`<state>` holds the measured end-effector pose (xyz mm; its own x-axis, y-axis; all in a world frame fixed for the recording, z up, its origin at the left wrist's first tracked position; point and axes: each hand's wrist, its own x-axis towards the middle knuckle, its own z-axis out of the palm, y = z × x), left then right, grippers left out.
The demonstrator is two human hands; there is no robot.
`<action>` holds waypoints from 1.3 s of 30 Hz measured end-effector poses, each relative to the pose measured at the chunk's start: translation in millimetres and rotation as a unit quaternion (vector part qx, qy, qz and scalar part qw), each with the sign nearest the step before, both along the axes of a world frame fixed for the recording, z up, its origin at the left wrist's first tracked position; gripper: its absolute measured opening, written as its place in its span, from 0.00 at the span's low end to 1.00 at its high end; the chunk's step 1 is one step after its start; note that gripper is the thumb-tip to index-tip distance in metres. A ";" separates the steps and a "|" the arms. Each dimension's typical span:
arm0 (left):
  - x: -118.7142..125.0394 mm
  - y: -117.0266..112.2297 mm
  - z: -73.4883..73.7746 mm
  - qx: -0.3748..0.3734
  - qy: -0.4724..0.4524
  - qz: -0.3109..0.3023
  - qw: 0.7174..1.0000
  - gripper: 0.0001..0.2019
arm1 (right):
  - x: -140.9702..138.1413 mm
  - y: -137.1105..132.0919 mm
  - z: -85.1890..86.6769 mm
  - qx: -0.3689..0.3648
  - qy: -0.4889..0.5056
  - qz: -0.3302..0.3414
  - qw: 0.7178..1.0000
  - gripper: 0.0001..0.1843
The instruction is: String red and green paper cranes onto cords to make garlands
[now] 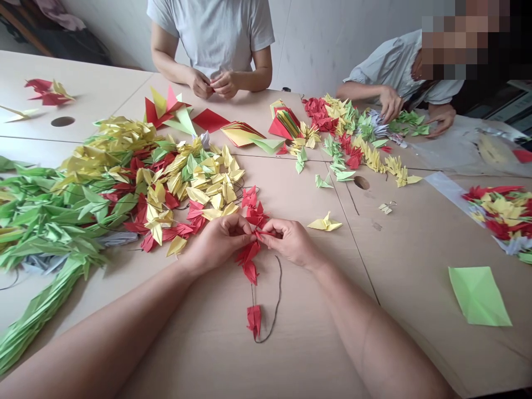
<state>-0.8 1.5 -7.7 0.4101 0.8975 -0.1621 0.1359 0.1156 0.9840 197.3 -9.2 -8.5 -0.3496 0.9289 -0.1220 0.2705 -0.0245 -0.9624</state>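
A pale, seamed tabletop is covered on its left by a large heap of paper cranes in green, yellow and red. At the far edge, small work is being handled by a person in a white T-shirt, and green and lilac folded pieces are being reached for by a person in a light shirt. A string of red paper cranes is laid in front of the wearer, to the right of the heap, and is passed between and beneath the two hands, with cranes seen both beyond and nearer than the fingertips.

The forearms are stretched forward and converged, and a red paper crane is pinched between the thumb and fingers of the left hand and the right hand, whose fingertips are almost met. Whether thread is also gripped cannot be told.

The held crane is sharply creased, with a narrow point directed toward the right hand. Below it, a lone red crane is hung on the dark thread, which is looped rightward and back up.
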 end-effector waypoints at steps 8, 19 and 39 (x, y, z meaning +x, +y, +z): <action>0.3 2.1 4.8 0.035 -0.013 -0.019 0.999 0.09 | 0.8 2.5 0.2 0.025 -0.015 -0.027 0.999 0.11; -0.2 -4.5 5.7 0.042 0.028 -0.074 0.996 0.27 | 1.6 4.6 -2.1 0.033 0.014 -0.056 0.998 0.13; 3.5 -3.7 6.2 0.060 0.044 -0.021 0.997 0.18 | 0.5 -0.7 5.0 0.088 0.029 -0.073 0.993 0.15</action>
<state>2.7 -2.1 -1.5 0.4366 0.8951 -0.0907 0.2241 -0.0106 0.9745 197.8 -9.9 -3.5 -0.2103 0.9755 0.0641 0.2204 0.1112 -0.9691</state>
